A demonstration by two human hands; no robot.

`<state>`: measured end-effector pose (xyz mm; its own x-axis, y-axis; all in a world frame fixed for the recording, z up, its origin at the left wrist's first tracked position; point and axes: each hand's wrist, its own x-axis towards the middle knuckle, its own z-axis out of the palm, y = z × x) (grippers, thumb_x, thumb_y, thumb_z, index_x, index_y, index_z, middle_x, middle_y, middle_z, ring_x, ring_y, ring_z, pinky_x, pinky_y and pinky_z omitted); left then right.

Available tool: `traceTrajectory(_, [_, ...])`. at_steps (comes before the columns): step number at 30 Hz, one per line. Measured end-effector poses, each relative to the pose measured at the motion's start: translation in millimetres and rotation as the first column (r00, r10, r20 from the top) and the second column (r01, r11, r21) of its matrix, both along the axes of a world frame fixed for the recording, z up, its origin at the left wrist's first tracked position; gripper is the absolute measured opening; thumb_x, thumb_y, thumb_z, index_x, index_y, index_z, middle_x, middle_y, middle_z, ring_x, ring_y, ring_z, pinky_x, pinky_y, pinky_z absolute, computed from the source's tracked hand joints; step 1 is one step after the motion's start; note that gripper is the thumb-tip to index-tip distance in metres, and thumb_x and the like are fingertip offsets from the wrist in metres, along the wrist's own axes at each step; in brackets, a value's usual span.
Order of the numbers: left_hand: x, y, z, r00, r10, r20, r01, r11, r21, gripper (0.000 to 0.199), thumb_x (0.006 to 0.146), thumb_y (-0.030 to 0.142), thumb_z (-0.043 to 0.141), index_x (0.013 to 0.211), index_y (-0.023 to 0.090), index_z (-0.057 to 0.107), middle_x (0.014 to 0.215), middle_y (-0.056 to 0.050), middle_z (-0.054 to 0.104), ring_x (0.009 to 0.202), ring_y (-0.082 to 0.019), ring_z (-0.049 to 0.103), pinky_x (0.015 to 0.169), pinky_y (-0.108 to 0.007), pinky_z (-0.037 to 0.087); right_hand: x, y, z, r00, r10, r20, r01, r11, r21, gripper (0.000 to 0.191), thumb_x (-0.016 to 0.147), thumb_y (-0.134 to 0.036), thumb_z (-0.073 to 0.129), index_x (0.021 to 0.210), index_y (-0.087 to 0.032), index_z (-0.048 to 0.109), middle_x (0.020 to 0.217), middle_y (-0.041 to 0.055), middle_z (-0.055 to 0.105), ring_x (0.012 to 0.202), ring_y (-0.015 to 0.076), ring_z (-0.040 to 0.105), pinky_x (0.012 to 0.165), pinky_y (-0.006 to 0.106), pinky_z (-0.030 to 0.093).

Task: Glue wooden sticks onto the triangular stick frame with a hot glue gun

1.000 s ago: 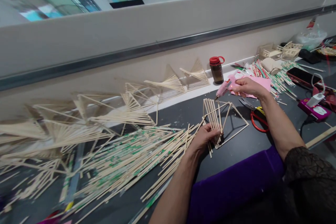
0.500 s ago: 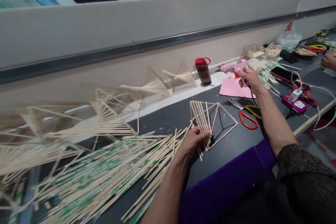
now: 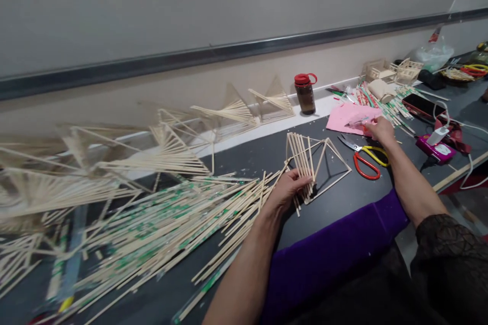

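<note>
My left hand (image 3: 286, 189) pinches the near side of a small frame of wooden sticks (image 3: 300, 158), thumb across the slanted row of sticks. The frame's open triangle of sticks rests on the dark tabletop, to the right of that hand. My right hand (image 3: 381, 131) is closed at the handle of a pink glue gun (image 3: 359, 121), which is low over a pink sheet (image 3: 340, 116); its fingers are partly hidden. Scissors (image 3: 366, 160) with red and yellow handles lie just below my right hand. A large pile of loose sticks (image 3: 163, 233) lies left of my left hand.
Several stick structures (image 3: 171, 155) stand along the wall. A brown bottle (image 3: 305, 95) with a red lid is behind the frame. To the right are a phone (image 3: 419, 105), a purple power adapter (image 3: 435, 148) with white cable, and a clear plastic bag (image 3: 434, 56).
My right hand has lowered the glue gun from above the pink sheet down to it. My left hand keeps hold of the stick frame. The camera view has shifted slightly.
</note>
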<state>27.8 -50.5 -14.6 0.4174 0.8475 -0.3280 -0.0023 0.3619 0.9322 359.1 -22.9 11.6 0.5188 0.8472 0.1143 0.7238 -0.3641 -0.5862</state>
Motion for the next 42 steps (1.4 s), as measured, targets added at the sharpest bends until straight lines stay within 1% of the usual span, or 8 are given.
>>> traceTrajectory(2, [0,0,0.5,1.0,0.003,-0.002,-0.003,1.0,-0.004,0.037,0.048,0.032,0.087,0.074,0.014,0.07,0.06,-0.001,0.065,0.049,-0.009,0.051,0.048,-0.021,0.032,-4,-1,6.9,0.989,-0.097,0.115,0.102,0.994,-0.04,0.038,0.085,-0.028,0.061,0.102,0.005,0.066,0.096,0.0361,0.065,0.097,0.0392,0.063,0.077,0.045,0.045])
traceTrajectory(4, [0,0,0.8,1.0,0.001,-0.003,-0.001,1.0,-0.004,0.036,0.048,0.032,0.087,0.073,0.014,0.07,0.059,-0.001,0.065,0.048,-0.009,0.05,0.047,-0.022,0.032,-13,-2,18.2,0.978,-0.095,0.183,0.102,0.994,-0.031,0.035,0.087,-0.025,0.057,0.105,0.001,0.069,0.106,0.0337,0.066,0.104,0.0392,0.061,0.083,0.047,0.043])
traceTrajectory(8, [-1,-1,0.0,1.0,0.005,0.006,-0.005,1.0,-0.019,0.035,0.049,0.032,0.087,0.073,0.014,0.07,0.059,-0.001,0.065,0.046,-0.008,0.049,0.047,-0.022,0.032,-53,6,39.9,0.958,0.237,0.159,-0.242,0.97,0.012,0.027,0.087,-0.025,0.053,0.098,-0.017,0.077,0.095,0.0077,0.073,0.089,0.02,0.064,0.078,0.028,0.044])
traceTrajectory(11, [-1,-2,-2.0,1.0,0.014,0.018,-0.013,0.999,-0.031,0.035,0.051,0.032,0.088,0.075,0.014,0.071,0.06,0.0,0.066,0.047,-0.008,0.051,0.048,-0.022,0.034,-90,19,43.5,0.785,0.619,-0.042,-0.613,0.784,0.102,0.025,0.081,-0.026,0.059,0.089,-0.013,0.078,0.076,0.0034,0.069,0.071,0.0149,0.06,0.063,0.024,0.04])
traceTrajectory(14, [-3,-3,-4.2,1.0,0.023,0.021,-0.022,0.998,-0.055,0.035,0.052,0.032,0.089,0.077,0.014,0.072,0.064,-0.001,0.068,0.051,-0.009,0.056,0.051,-0.022,0.038,-113,34,37.9,0.661,0.731,-0.168,-0.722,0.681,0.122,0.022,0.076,-0.024,0.064,0.085,-0.011,0.079,0.07,0.0019,0.067,0.065,0.0118,0.055,0.06,0.023,0.036])
traceTrajectory(23, [-2,-5,1.8,0.999,0.039,-0.01,-0.04,0.997,-0.068,0.035,0.048,0.031,0.089,0.074,0.014,0.071,0.062,-0.001,0.067,0.051,-0.011,0.055,0.054,-0.025,0.041,-122,50,17.2,0.645,0.646,-0.41,-0.634,0.751,0.186,0.02,0.072,-0.018,0.064,0.081,-0.007,0.078,0.057,-0.0013,0.057,0.056,0.0078,0.046,0.055,0.022,0.033])
traceTrajectory(33, [-3,-4,-2.0,0.997,0.04,-0.063,-0.043,0.998,-0.044,0.034,0.049,0.032,0.088,0.072,0.014,0.071,0.063,-0.001,0.067,0.05,-0.01,0.053,0.051,-0.023,0.037,-131,54,14.5,0.47,0.688,-0.553,-0.608,0.706,0.362,0.013,0.066,-0.015,0.064,0.07,-0.006,0.073,0.055,-0.0022,0.056,0.053,0.0065,0.044,0.054,0.022,0.032])
traceTrajectory(42, [-4,-6,-1.2,0.998,0.041,-0.052,-0.043,0.998,-0.044,0.034,0.051,0.032,0.088,0.073,0.015,0.07,0.064,-0.001,0.067,0.051,-0.01,0.054,0.052,-0.023,0.039,-134,52,23.3,0.499,0.719,-0.484,-0.64,0.682,0.354,0.016,0.068,-0.014,0.064,0.074,-0.006,0.076,0.056,-0.0002,0.059,0.055,0.0075,0.047,0.054,0.022,0.034])
